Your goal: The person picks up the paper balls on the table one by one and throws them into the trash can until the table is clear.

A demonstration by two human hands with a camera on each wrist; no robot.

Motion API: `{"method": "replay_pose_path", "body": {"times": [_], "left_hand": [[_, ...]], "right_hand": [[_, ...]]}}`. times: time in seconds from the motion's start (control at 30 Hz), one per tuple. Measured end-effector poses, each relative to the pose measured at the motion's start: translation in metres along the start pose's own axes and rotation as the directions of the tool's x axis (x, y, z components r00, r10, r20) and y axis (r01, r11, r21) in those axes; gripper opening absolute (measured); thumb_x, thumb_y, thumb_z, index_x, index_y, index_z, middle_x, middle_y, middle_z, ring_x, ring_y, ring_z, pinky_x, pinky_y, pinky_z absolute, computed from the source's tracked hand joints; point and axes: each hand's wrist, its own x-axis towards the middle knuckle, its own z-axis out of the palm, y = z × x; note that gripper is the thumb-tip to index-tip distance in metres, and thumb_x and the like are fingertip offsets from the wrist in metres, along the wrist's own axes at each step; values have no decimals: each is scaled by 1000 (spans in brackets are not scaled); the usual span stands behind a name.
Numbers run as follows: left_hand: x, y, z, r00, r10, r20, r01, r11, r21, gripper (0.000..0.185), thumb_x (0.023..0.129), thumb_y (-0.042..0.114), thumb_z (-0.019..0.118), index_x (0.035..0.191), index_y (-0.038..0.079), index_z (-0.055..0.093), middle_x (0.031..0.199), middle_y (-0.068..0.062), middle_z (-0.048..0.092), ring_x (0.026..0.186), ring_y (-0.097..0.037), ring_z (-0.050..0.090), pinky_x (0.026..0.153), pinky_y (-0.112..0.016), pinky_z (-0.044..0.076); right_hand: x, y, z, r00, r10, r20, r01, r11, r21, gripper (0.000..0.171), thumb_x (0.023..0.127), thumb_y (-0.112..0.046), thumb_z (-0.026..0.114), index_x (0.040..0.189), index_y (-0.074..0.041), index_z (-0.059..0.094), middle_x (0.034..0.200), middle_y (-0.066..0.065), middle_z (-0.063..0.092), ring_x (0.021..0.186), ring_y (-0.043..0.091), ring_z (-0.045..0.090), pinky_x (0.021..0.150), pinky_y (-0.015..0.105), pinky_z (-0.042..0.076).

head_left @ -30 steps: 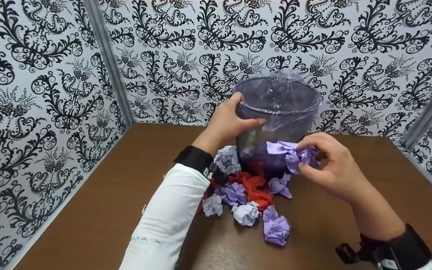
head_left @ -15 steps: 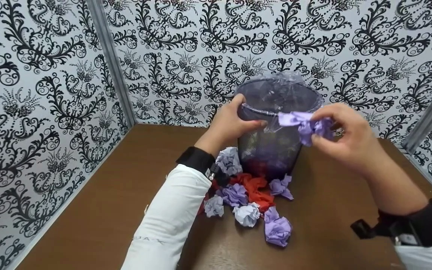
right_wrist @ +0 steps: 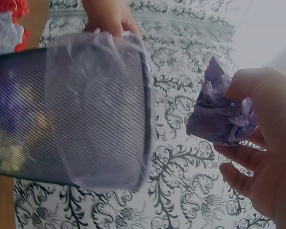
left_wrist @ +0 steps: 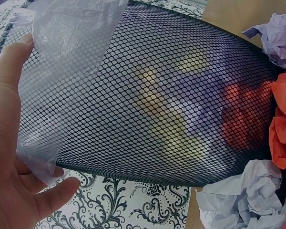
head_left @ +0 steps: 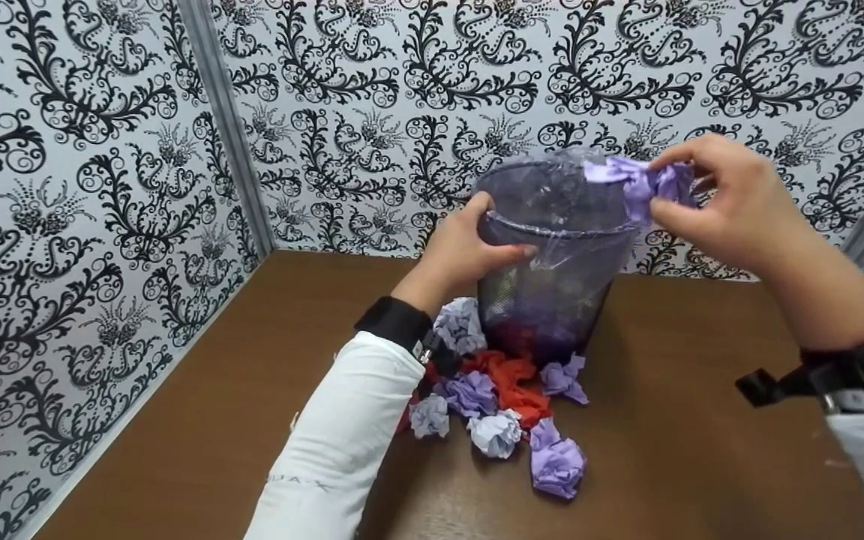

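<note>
A dark mesh wastebasket (head_left: 529,292) with a clear plastic liner (head_left: 552,251) folded over its rim stands on the table. My left hand (head_left: 462,244) grips the rim's near left side, thumb outside over the liner. Purple, yellow and red crumpled paper shows through the mesh in the left wrist view. My right hand (head_left: 732,199) pinches a crumpled purple paper (head_left: 638,184) between thumb and fingers, at the height of the rim on its right side. In the right wrist view the purple paper (right_wrist: 219,112) is apart from the wastebasket (right_wrist: 100,114).
Several crumpled papers lie before the wastebasket: white (head_left: 496,433), purple (head_left: 556,466) and red (head_left: 514,382). Another white ball (head_left: 460,326) sits against its left side. The brown table (head_left: 267,360) meets patterned walls (head_left: 349,150) at the back and left.
My right hand has risen and moved right with the purple paper, from low beside the wastebasket to rim height. My left hand keeps its grip on the rim.
</note>
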Motion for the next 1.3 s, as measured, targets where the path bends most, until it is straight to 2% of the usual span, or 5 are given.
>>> {"method": "replay_pose_path", "body": {"times": [0.27, 0.53, 0.77, 0.93, 1.3], "left_hand": [[0, -2, 0, 999, 29, -32, -27, 998, 63, 75, 51, 75, 79, 101, 29, 48, 91, 4, 63, 84, -14, 61, 70, -31, 52], [-1, -3, 1, 999, 26, -31, -25, 998, 50, 77, 50, 75, 79, 102, 28, 48, 89, 4, 63, 82, -14, 61, 70, -30, 52], [0, -1, 1, 1000, 16, -24, -15, 999, 33, 77, 50, 74, 80, 103, 28, 49, 90, 4, 64, 82, -14, 62, 69, -31, 52], [0, -2, 1, 999, 23, -23, -22, 999, 30, 76, 51, 73, 80, 105, 29, 50, 92, 5, 64, 85, -14, 62, 71, -31, 52], [1, -4, 1, 997, 60, -51, -54, 992, 112, 79, 50, 81, 75, 103, 29, 48, 89, 4, 63, 82, -15, 61, 68, -30, 50]], "right_hand": [[34, 1, -2, 990, 101, 101, -100, 995, -17, 38, 89, -30, 69, 121, -11, 60, 105, 5, 57, 90, 22, 57, 60, 15, 52], [68, 6, 13, 975, 150, 166, -147, 989, -30, 49, 88, -39, 70, 128, -13, 56, 117, 8, 58, 105, 27, 59, 68, 18, 55], [85, 14, 32, 950, 202, 239, -188, 979, -80, 50, 89, -36, 69, 130, -13, 54, 124, 16, 57, 108, 34, 59, 85, 44, 55], [89, 21, 49, 935, 213, 284, -184, 975, -125, 43, 87, -33, 71, 123, -14, 57, 119, 13, 57, 107, 34, 55, 90, 53, 49], [88, 27, 75, 846, 244, 474, -180, 968, -177, 41, 81, -25, 75, 114, -7, 60, 109, 16, 61, 98, 32, 58, 84, 48, 51]]}}
